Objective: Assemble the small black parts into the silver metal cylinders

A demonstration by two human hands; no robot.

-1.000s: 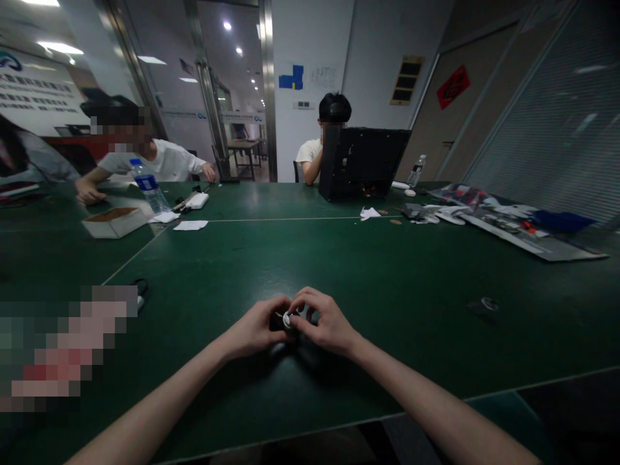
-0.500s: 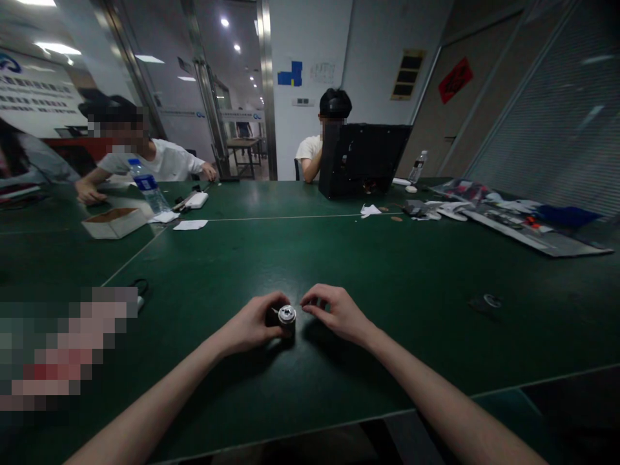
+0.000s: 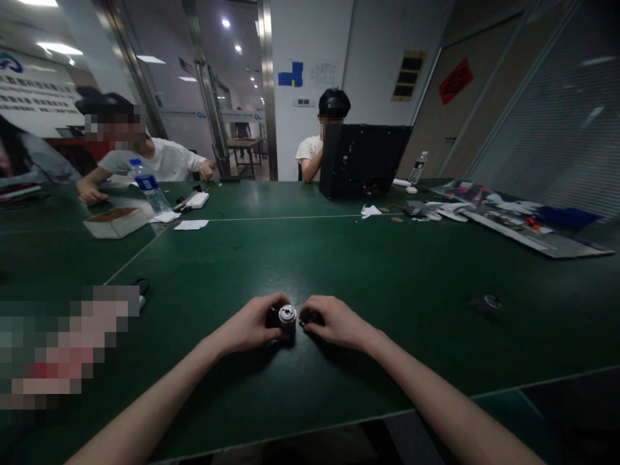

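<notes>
My left hand [image 3: 249, 325] is wrapped around the side of a small upright metal cylinder [image 3: 287, 315], thumb in front and fingers behind. The cylinder has a bright silver round top with small dark holes and a darker body, and it stands on the green table [image 3: 368, 381]. Just to its right is my right hand [image 3: 339, 320], low over the table, with its fingers curled and the thumb close to the fingertips. Something small and dark shows at those fingertips, too small to name. A narrow gap separates them from the cylinder.
A small dark object with a shiny ring [image 3: 492, 301] lies to the right. Farther off are a black box-shaped case [image 3: 371, 161], an open cardboard box [image 3: 116, 223], a water bottle [image 3: 149, 187] and loose papers [image 3: 191, 225]. Two people sit across the table.
My right hand has come down nearer the tabletop beside the cylinder, its fingers more curled. My left hand and the cylinder have stayed in place.
</notes>
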